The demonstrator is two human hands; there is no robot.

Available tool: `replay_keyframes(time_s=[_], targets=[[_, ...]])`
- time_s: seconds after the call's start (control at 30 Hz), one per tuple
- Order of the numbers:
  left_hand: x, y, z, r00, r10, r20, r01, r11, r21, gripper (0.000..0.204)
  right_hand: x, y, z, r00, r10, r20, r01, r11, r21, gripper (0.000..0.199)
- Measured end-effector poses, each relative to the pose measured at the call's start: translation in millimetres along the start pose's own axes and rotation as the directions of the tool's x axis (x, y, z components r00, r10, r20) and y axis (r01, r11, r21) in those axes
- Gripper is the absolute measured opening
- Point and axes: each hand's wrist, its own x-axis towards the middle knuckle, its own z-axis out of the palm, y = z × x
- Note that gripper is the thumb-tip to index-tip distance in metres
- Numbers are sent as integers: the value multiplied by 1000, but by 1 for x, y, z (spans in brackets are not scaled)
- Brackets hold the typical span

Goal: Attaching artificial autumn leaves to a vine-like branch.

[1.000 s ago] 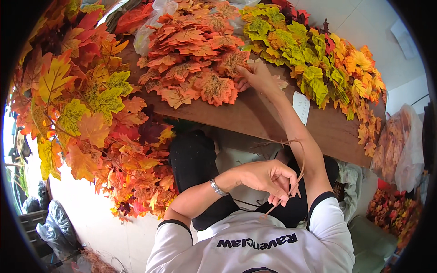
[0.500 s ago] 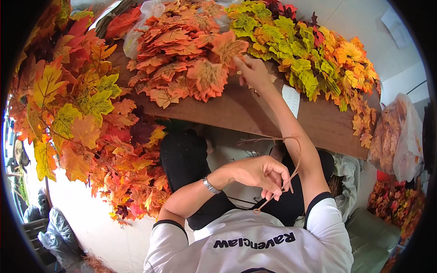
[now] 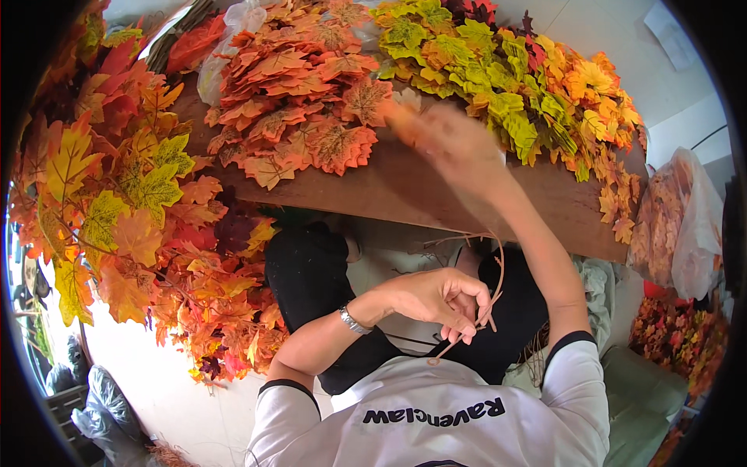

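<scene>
My left hand [image 3: 450,305], with a metal watch at its wrist, is closed over my lap. Its fingers pinch a thin brown artificial stem [image 3: 500,272], curved, with a small loop at its lower end and thin twigs at the upper one. Over the brown table [image 3: 373,183], my right hand [image 3: 451,144] is smeared by motion. It is beside the right edge of a heap of orange artificial maple leaves [image 3: 288,86]. An orange blur shows at its fingertips; whether that is a leaf in them is unclear.
Green-yellow leaves [image 3: 498,86] and orange-yellow leaves [image 3: 595,101] lie along the table's far right. Leafy autumn branches [image 3: 140,210] crowd the left side. A clear plastic bag of leaves [image 3: 677,226] stands at the right. Dark bags [image 3: 105,412] lie at lower left.
My right hand has drawn back from the orange leaf heap, slightly right and nearer to me. The leaf it was touching is no longer seen raised there. My left hand stays on the stem.
</scene>
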Motion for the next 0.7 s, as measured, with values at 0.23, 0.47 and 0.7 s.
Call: replay_keyframes(time_s=[0.23, 0.47, 0.7], targets=[[4, -2, 2, 999, -47, -8, 48, 999, 24, 13, -51, 14, 3, 900, 384, 206, -435, 819, 374, 15], [11, -5, 0, 1000, -10, -8, 10, 1000, 26, 13, -9, 0, 34, 988, -114, 103, 99, 986, 138, 26], [5, 4, 0, 986, 103, -131, -113, 991, -74, 10, 11, 8, 45, 894, -262, 363, 299, 953, -49, 11]])
